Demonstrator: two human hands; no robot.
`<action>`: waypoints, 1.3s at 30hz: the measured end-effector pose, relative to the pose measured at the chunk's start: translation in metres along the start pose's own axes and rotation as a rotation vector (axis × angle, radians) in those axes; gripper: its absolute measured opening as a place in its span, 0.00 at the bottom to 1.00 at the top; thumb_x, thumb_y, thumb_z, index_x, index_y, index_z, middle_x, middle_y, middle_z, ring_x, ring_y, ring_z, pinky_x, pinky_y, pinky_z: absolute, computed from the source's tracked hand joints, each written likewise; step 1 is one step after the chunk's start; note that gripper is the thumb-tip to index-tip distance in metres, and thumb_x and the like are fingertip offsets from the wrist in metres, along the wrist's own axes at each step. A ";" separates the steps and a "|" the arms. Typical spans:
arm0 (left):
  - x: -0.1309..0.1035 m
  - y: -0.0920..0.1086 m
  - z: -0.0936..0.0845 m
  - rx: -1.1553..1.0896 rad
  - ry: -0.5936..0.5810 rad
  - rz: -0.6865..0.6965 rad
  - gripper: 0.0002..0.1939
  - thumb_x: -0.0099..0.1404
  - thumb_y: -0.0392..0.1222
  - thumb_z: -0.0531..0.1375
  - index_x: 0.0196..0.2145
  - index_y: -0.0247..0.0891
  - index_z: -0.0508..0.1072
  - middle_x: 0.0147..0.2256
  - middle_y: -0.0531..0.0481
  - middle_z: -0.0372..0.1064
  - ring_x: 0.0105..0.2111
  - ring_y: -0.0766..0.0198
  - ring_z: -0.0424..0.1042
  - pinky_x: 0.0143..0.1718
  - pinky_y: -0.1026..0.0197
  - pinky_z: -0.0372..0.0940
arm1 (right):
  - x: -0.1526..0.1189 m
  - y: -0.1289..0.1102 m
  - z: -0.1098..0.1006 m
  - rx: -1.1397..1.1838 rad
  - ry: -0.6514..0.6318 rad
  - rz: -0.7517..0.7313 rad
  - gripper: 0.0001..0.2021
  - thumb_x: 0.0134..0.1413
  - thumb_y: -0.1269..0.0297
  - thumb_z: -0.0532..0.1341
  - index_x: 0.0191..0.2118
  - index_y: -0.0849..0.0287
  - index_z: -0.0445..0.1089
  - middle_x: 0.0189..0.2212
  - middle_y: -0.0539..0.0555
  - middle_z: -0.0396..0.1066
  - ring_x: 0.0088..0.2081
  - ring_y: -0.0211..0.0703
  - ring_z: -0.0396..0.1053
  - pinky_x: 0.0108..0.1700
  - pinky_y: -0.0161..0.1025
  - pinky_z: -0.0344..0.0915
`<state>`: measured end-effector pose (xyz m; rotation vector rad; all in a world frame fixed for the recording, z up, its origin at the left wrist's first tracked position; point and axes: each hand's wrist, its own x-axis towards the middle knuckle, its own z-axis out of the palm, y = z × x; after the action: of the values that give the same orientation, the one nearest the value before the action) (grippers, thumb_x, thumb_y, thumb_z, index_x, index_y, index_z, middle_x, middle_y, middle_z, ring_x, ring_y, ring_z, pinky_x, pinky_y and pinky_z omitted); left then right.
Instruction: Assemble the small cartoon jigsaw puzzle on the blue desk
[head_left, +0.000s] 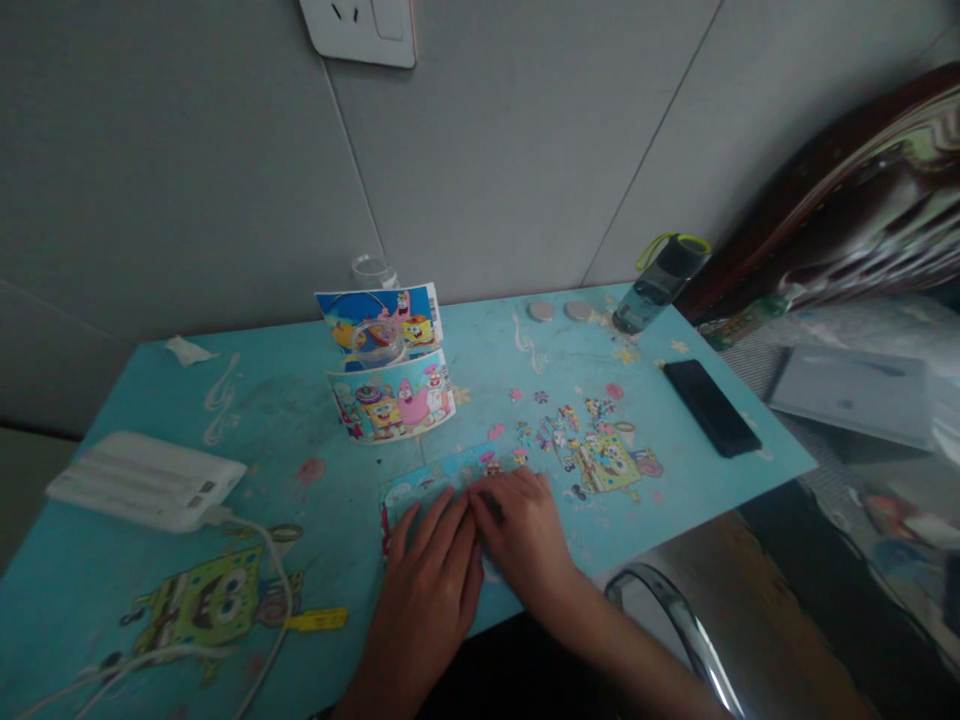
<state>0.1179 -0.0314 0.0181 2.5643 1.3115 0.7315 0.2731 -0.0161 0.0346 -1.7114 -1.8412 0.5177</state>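
Observation:
My left hand (439, 560) lies flat on a partly assembled jigsaw puzzle (420, 482) near the table's front edge, its fingers stretched forward. Right beside it, my right hand (517, 515) is closed, with thumb and fingers pressed together at the puzzle and touching the left fingertips. Whatever it pinches is hidden. Between and under the hands, much of the puzzle is covered. Loose puzzle pieces (553, 432) are scattered beyond and to the right of my right hand. Behind the puzzle stand two curved picture sheets (394, 402) with cartoon characters, leaning around clear jars (379, 343).
A white device (150, 480) with a cable (281, 580) and a yellow tag (319, 620) occupy the left side. Crumpled tissue (189, 350), two round lids (541, 311), a water bottle (652, 285) and a black phone (711, 408) also lie around. A metal chair frame (690, 630) stands front right.

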 end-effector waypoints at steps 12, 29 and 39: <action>0.004 0.003 -0.001 0.004 0.057 0.001 0.17 0.73 0.38 0.54 0.56 0.39 0.74 0.59 0.46 0.72 0.60 0.49 0.68 0.70 0.41 0.44 | -0.024 0.049 -0.041 -0.113 0.255 0.089 0.06 0.65 0.66 0.61 0.43 0.52 0.76 0.38 0.53 0.80 0.42 0.52 0.73 0.48 0.51 0.63; -0.001 -0.004 0.005 0.031 0.041 0.055 0.18 0.72 0.36 0.56 0.58 0.36 0.72 0.60 0.43 0.70 0.61 0.49 0.66 0.68 0.40 0.48 | -0.026 0.084 -0.064 -0.182 0.276 0.155 0.08 0.66 0.64 0.61 0.43 0.53 0.78 0.40 0.54 0.81 0.43 0.51 0.74 0.49 0.49 0.64; 0.000 -0.002 0.003 0.015 0.083 0.045 0.17 0.71 0.37 0.56 0.56 0.36 0.74 0.58 0.43 0.72 0.60 0.49 0.67 0.69 0.42 0.46 | 0.006 0.138 -0.096 -0.285 0.344 0.381 0.18 0.64 0.50 0.59 0.46 0.56 0.80 0.42 0.59 0.79 0.39 0.51 0.72 0.44 0.46 0.61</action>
<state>0.1184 -0.0297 0.0146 2.6097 1.2917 0.8480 0.4409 -0.0047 0.0219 -2.2024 -1.4005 0.0908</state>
